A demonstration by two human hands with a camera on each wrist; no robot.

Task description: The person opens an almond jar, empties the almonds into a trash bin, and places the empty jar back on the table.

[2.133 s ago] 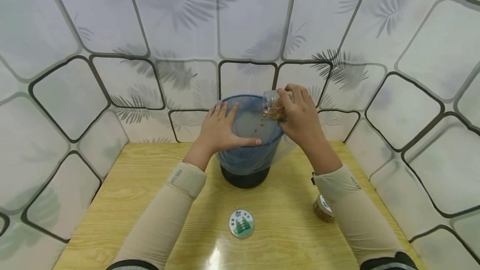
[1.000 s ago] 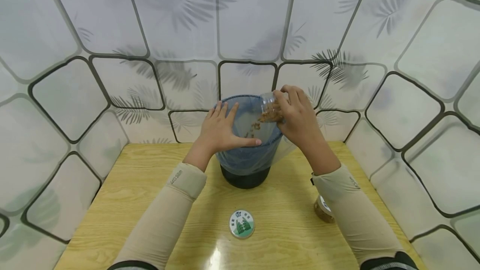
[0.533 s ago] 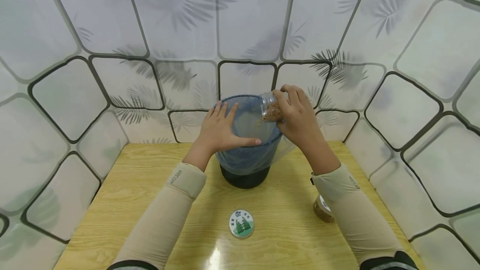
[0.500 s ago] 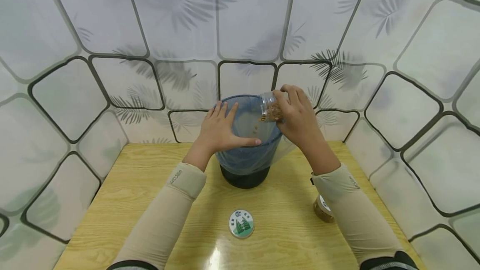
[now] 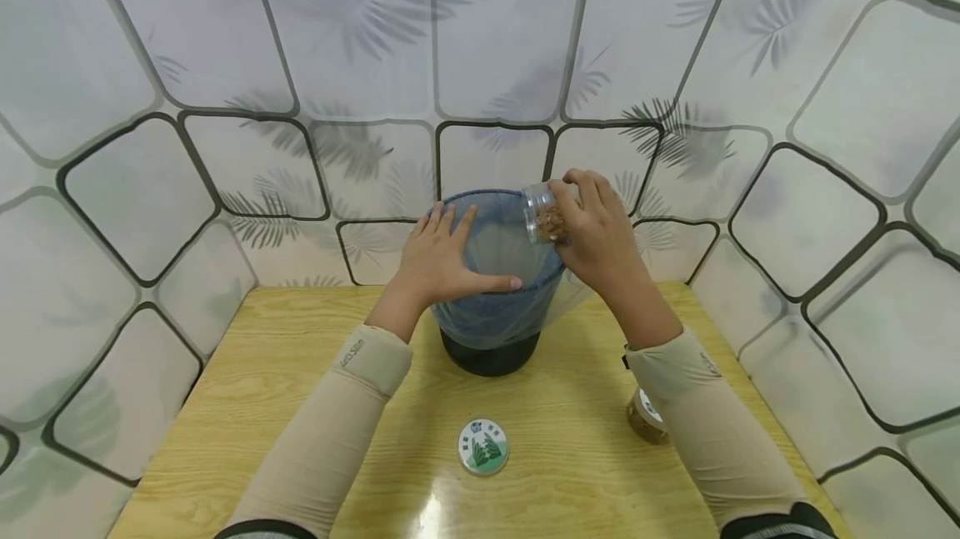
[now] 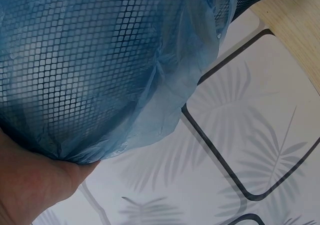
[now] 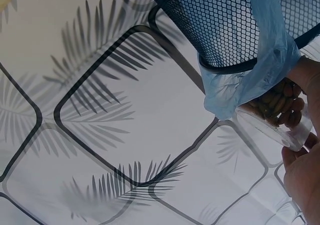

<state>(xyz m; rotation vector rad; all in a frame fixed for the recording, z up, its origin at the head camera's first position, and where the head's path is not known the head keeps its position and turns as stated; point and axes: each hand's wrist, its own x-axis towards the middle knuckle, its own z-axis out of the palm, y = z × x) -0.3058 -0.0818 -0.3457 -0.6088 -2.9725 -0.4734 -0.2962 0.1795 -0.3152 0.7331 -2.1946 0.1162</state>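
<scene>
My right hand (image 5: 600, 231) grips a small clear jar (image 5: 543, 214), fingers curled round its body, and holds it tipped on its side over the right rim of the bin, just right of the frame's centre. The mouth of the jar points left, over the bin's opening, and brown bits (image 7: 277, 105) sit inside it. In the right wrist view the jar (image 7: 270, 120) lies just beside the bin's dark rim and the folded-over edge of the blue bag (image 7: 260, 70).

My left hand (image 5: 442, 260) is spread flat, fingers straight, pressing on the left and near rim of the bin (image 5: 491, 314), thumb stretched along the near edge. From the left wrist view I see the palm (image 6: 30, 185) against the bag (image 6: 165, 110) where it hangs over the black mesh (image 6: 85, 75).

The bin stands at the back middle of the desk (image 5: 225, 406), close to the wall. Nearer to me, at lower centre, a round lid (image 5: 483, 446) with a green and white label lies flat. At lower right, a second jar (image 5: 647, 416) with brown contents stands partly hidden behind my right sleeve (image 5: 712, 431).
</scene>
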